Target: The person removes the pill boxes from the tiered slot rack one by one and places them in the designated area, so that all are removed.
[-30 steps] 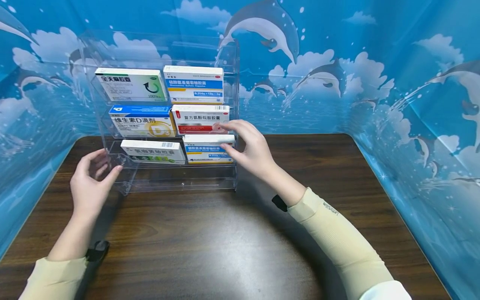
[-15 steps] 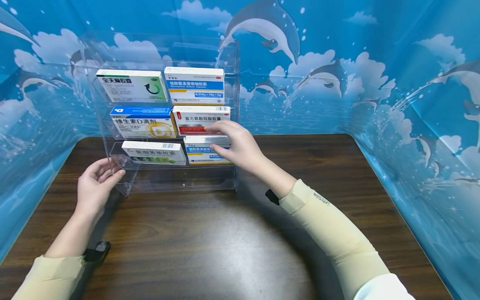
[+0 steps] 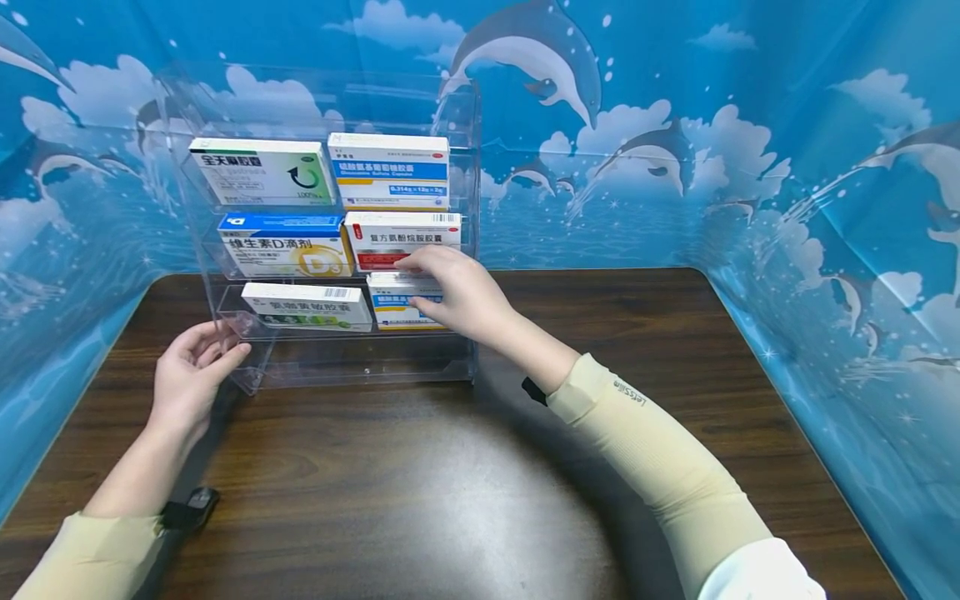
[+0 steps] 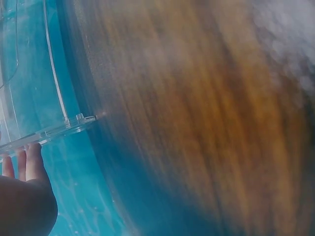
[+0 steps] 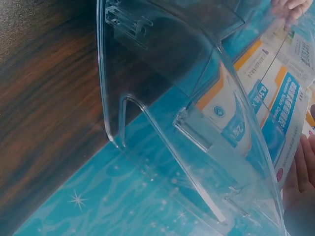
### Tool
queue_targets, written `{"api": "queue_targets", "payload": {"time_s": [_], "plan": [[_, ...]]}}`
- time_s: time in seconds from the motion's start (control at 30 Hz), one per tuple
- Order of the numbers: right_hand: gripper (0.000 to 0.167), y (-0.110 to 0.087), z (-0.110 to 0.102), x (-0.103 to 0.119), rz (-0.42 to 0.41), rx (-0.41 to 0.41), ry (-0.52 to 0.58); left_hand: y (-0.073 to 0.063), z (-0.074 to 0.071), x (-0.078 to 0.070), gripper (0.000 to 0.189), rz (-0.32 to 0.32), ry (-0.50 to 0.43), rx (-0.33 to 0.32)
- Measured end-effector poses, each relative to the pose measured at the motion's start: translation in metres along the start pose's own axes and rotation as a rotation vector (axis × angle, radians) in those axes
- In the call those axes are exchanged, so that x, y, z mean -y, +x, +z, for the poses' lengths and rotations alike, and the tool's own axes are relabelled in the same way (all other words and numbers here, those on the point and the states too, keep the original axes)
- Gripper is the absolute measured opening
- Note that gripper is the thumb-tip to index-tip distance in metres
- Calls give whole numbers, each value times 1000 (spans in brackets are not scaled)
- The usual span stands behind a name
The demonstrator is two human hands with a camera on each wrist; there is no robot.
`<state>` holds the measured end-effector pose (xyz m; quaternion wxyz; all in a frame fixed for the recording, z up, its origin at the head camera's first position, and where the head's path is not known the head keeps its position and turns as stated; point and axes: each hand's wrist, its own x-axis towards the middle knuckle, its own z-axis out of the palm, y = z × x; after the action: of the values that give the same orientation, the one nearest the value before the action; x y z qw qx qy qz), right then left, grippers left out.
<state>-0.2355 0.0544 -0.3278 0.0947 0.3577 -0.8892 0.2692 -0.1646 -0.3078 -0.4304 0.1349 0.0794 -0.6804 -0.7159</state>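
Note:
A clear acrylic rack (image 3: pixel 360 367) holds medicine boxes in three tiers. My left hand (image 3: pixel 187 375) grips its lower left side panel, thumb in front and fingers behind; the left wrist view shows fingertips (image 4: pixel 34 152) at the panel's edge. My right hand (image 3: pixel 465 296) is over the blue-and-white medicine box (image 3: pixel 401 315) at bottom right and hides its right part. Its fingers and thumb are apart, index fingertip just above the box's top edge, thumb before its front. In the right wrist view, fingers (image 5: pixel 304 162) lie beside the box (image 5: pixel 275 108), seen through the clear side panel.
Beside that box sits a white-and-green box (image 3: pixel 307 307). Above are a vitamin D box (image 3: pixel 288 250), a red-and-white box (image 3: pixel 375 242), a green-and-white box (image 3: pixel 262 171) and another blue-and-white box (image 3: pixel 388 171). A dolphin-print curtain (image 3: pixel 637 100) surrounds the dark wooden table (image 3: pixel 420 467).
My right hand has moved left across the front of the bottom right box. My left hand has moved slightly right and down onto the rack's side panel. The boxes stay in place.

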Motion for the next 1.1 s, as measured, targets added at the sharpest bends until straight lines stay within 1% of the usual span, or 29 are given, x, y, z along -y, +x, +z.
{"api": "queue_targets", "payload": {"time_s": [0.1,0.37,0.53,0.63,0.87,1.1], "plan": [[47,0,0,0,-3,3,-14,0,-1,0,36,5,-18,13],[47,-2,-2,1,-23,11,-42,2,-1,-1,37,-14,-53,16],[47,-2,-2,0,-36,16,-52,2,-1,-1,35,-18,-57,31],[47,-3,-2,0,-40,27,-70,2,-1,-2,34,-26,-43,26],[47,-3,0,0,-43,40,-93,3,0,0,36,-44,-55,5],[35,4,-1,1,-71,40,-76,3,0,1,36,-55,-43,-12]]}}
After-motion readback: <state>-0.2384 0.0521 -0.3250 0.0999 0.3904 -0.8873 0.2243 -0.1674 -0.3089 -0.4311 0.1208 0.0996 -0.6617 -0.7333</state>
